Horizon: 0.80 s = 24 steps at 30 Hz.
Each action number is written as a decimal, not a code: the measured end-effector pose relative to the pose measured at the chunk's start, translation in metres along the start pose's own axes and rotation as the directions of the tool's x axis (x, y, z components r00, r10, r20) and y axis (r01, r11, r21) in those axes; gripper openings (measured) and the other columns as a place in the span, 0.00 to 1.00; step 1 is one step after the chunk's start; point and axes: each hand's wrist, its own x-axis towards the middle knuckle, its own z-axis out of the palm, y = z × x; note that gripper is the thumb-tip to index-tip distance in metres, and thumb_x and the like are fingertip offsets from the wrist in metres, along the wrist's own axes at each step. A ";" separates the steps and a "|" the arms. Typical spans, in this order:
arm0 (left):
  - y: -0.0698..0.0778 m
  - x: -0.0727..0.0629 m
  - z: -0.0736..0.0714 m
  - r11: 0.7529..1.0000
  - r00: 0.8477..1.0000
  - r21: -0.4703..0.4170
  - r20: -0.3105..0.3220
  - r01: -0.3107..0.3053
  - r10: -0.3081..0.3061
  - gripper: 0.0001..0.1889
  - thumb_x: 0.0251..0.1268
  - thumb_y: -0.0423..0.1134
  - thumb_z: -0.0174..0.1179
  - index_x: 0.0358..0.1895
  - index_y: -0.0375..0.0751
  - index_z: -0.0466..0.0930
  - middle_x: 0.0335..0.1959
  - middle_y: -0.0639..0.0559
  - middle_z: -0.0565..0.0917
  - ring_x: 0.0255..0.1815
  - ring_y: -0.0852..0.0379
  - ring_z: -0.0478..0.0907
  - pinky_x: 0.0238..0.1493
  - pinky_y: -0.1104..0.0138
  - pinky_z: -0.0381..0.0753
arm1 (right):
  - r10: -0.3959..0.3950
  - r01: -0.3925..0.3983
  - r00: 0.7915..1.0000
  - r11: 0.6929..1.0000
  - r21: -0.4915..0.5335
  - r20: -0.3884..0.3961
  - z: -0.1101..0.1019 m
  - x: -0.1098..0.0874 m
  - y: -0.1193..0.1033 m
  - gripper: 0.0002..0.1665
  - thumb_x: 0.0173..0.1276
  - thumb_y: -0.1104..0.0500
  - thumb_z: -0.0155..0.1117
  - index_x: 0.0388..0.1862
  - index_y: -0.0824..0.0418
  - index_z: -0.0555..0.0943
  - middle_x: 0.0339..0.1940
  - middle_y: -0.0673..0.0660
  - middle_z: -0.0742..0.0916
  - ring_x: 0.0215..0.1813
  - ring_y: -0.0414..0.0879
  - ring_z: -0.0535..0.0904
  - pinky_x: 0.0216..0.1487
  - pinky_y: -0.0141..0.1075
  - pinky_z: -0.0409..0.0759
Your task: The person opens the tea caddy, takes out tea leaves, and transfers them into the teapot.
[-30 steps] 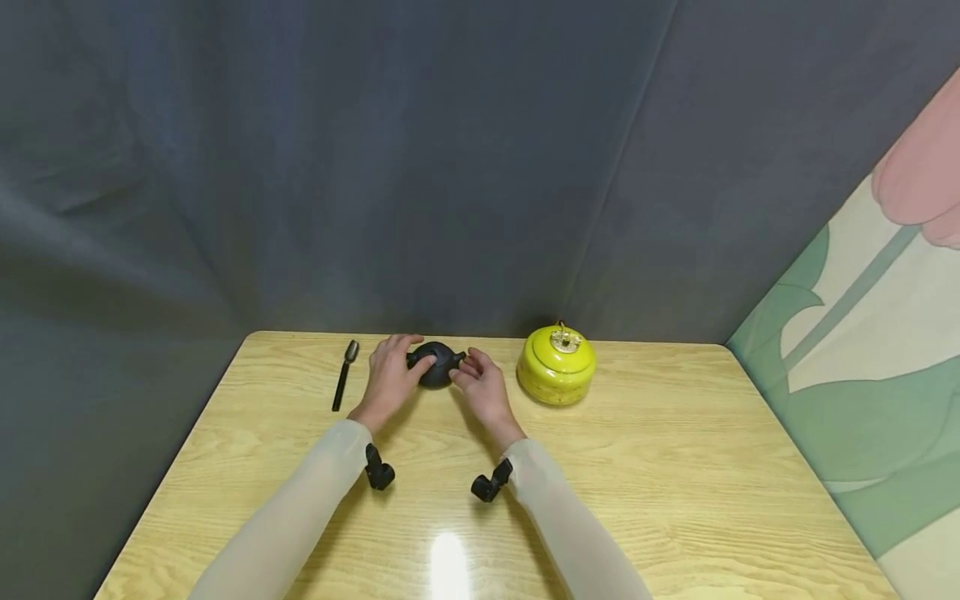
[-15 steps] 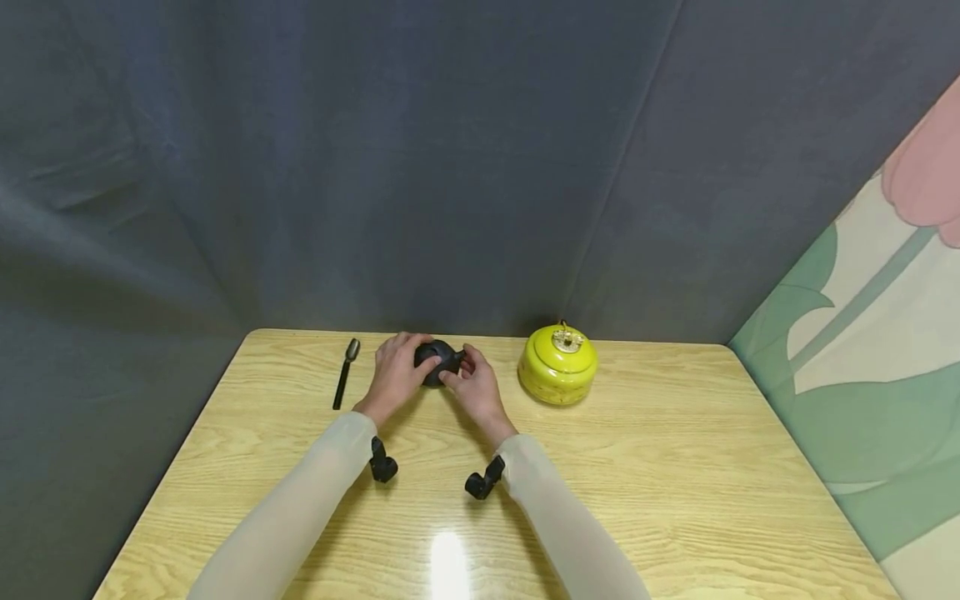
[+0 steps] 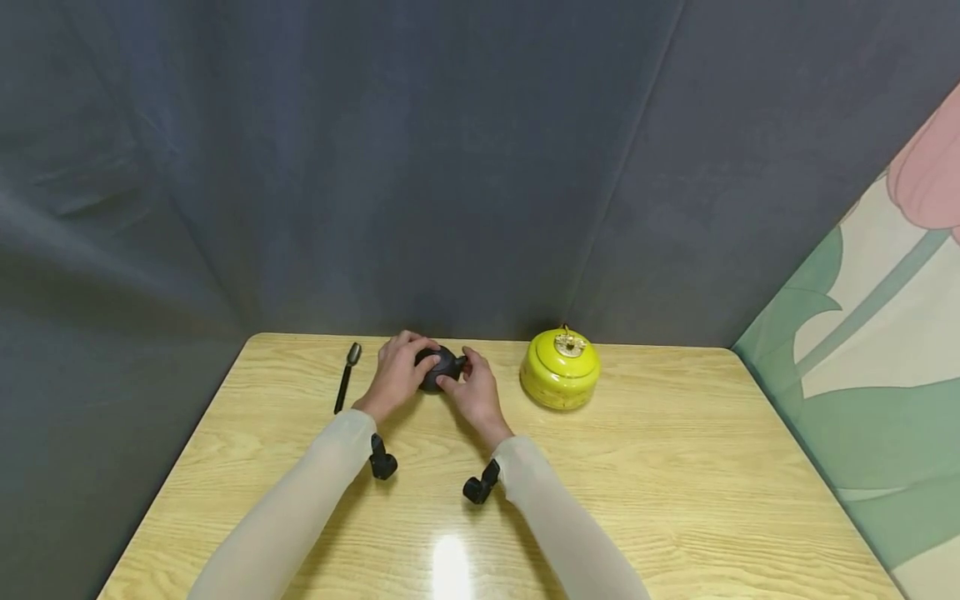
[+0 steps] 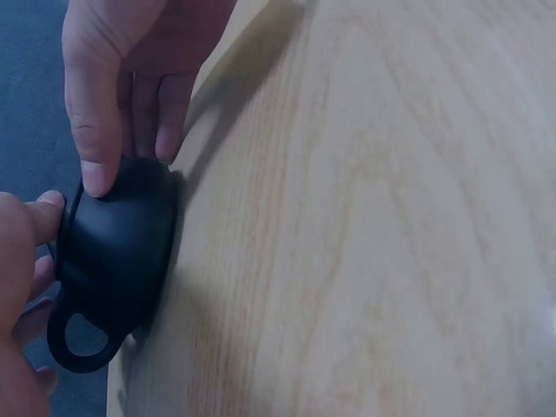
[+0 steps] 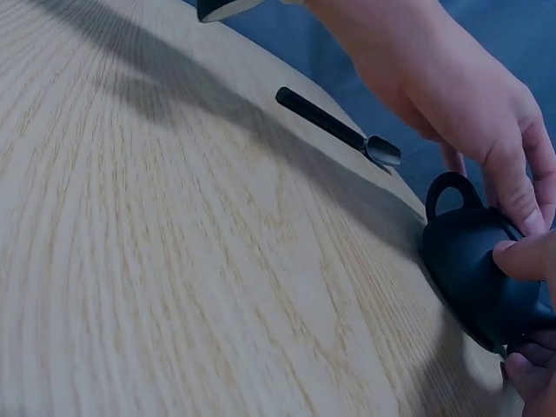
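Note:
A small black teapot (image 3: 438, 377) with a loop handle and a short spout stands near the far edge of the table. From the left, my left hand (image 3: 397, 372) reaches over its top, thumb and fingers bent at the lid area, which they partly cover. The loop handle shows just below that hand in the left wrist view. On the spout side, my right hand (image 3: 477, 396) grips the teapot (image 4: 122, 248), its thumb pressed on the body and its other fingers behind, near the spout. Those right fingers are partly cut off in the right wrist view.
A small black-handled scoop (image 3: 347, 377) lies left of my left hand. To the right of my right hand stands a yellow lidded jar (image 3: 560, 371) with a gold ornament on its lid. A dark curtain (image 3: 450, 208) hangs right behind the wooden table (image 3: 675, 467).
My right hand has moved left onto the teapot, its thumb coming against the body. My left hand has shifted slightly right over the teapot's top. The scoop and jar stay put.

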 end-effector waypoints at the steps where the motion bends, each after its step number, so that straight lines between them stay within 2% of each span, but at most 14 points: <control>1: 0.000 0.000 -0.001 1.000 1.000 -0.006 0.002 -0.002 0.002 0.13 0.80 0.46 0.63 0.58 0.47 0.87 0.62 0.41 0.80 0.66 0.38 0.74 0.78 0.38 0.62 | -0.002 0.002 1.000 1.000 -0.009 -0.004 0.000 0.000 -0.001 0.44 0.71 0.60 0.75 0.82 0.66 0.67 0.74 0.71 0.76 0.74 0.65 0.78 0.74 0.53 0.79; 9: -0.001 0.002 -0.006 0.998 1.000 -0.061 0.009 0.012 -0.011 0.10 0.80 0.45 0.63 0.51 0.45 0.86 0.62 0.42 0.80 0.67 0.39 0.74 0.78 0.39 0.62 | 0.000 0.000 1.000 1.000 -0.024 -0.011 0.003 -0.002 -0.005 0.40 0.72 0.60 0.75 0.79 0.66 0.70 0.71 0.69 0.78 0.73 0.63 0.79 0.74 0.52 0.79; 15: -0.002 0.002 -0.006 0.993 0.999 -0.118 -0.042 0.021 -0.026 0.09 0.79 0.44 0.64 0.50 0.42 0.86 0.60 0.42 0.81 0.65 0.40 0.75 0.76 0.41 0.65 | 0.006 -0.007 1.000 1.000 -0.018 -0.019 0.006 -0.002 -0.003 0.40 0.71 0.61 0.75 0.78 0.66 0.71 0.70 0.70 0.78 0.73 0.64 0.79 0.74 0.52 0.79; 19: 0.002 0.003 -0.011 0.988 0.996 -0.153 -0.091 0.003 -0.017 0.09 0.78 0.43 0.64 0.49 0.41 0.86 0.59 0.41 0.81 0.64 0.40 0.75 0.74 0.42 0.68 | -0.001 0.001 1.000 1.000 -0.009 -0.023 0.004 -0.002 -0.003 0.40 0.71 0.62 0.76 0.78 0.68 0.71 0.69 0.70 0.78 0.74 0.64 0.78 0.75 0.52 0.79; 22: 0.004 -0.001 -0.016 0.986 0.993 -0.165 -0.114 -0.020 0.001 0.08 0.77 0.41 0.65 0.49 0.40 0.86 0.59 0.41 0.81 0.64 0.40 0.75 0.70 0.43 0.72 | -0.008 0.008 1.000 1.000 -0.014 -0.024 0.003 -0.003 -0.003 0.40 0.70 0.62 0.76 0.78 0.68 0.71 0.69 0.70 0.78 0.73 0.64 0.78 0.75 0.52 0.79; 24: 0.005 -0.006 -0.020 0.984 0.994 -0.176 -0.107 -0.022 0.003 0.08 0.78 0.40 0.65 0.48 0.40 0.86 0.59 0.41 0.81 0.65 0.40 0.75 0.68 0.44 0.74 | -0.015 0.015 1.000 1.000 -0.027 -0.027 0.003 -0.002 -0.002 0.41 0.70 0.61 0.76 0.78 0.68 0.71 0.69 0.71 0.78 0.73 0.64 0.79 0.74 0.52 0.80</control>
